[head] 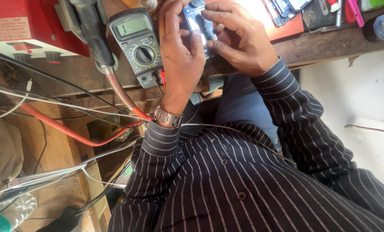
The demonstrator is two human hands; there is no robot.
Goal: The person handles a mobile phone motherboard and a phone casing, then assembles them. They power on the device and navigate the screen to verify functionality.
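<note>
Phone (199,25) gripped between left hand (179,51) and right hand (239,41), fingers curled.

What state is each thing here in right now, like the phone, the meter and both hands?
Phone: held between both hands over the bench, mostly covered by fingers.
Left hand: gripping the phone's left edge, thumb on its face.
Right hand: gripping the phone's right side, fingers pressing on top.
Multimeter: lying flat on the bench, screen blank, leads plugged in at the bottom.
Wristwatch: strapped on the left wrist.
</note>
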